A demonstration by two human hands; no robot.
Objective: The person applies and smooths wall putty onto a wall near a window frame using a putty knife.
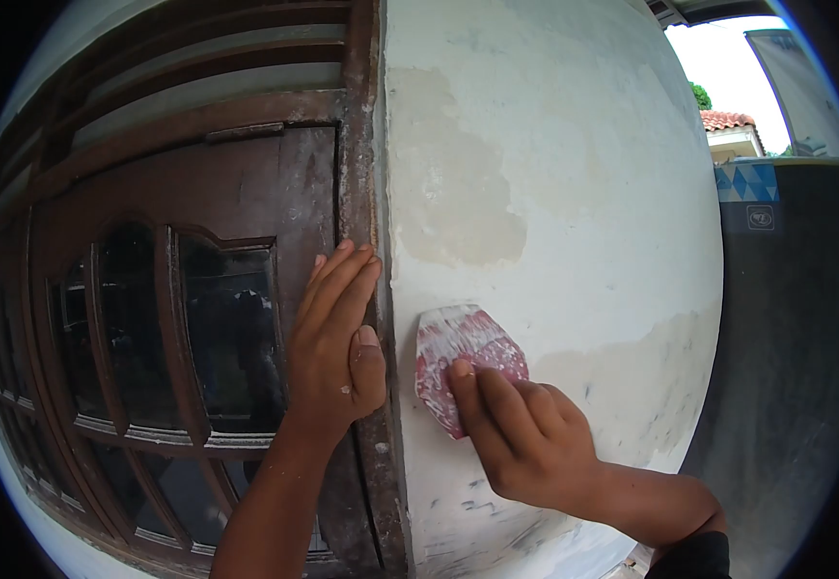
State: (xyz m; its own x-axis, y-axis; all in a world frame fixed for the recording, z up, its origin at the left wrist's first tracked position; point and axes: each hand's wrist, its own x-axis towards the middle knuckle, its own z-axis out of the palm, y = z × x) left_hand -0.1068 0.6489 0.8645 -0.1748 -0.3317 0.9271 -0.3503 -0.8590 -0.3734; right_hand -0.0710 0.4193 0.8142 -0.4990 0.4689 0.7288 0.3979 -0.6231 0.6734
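Note:
My right hand (535, 439) pinches a red plastic putty scraper (472, 338) smeared with white filler. The scraper lies against the white wall (583, 125), just right of the door frame. My left hand (337, 333) rests with stretched fingers on the dark brown wooden door frame (359, 154), its fingertips near the edge where wood meets wall. A beige damp-looking patch (448, 183) of filler shows on the wall above the scraper, and another greyish patch (622, 372) lies to its right.
Left of the frame stands a brown wooden door (294, 183) with glass panes (231, 338). Slatted wooden vents (207, 58) sit above it. Beyond the wall on the right hangs a dark panel (776, 367) with a blue patterned strip. A tiled roof (728, 121) appears outside.

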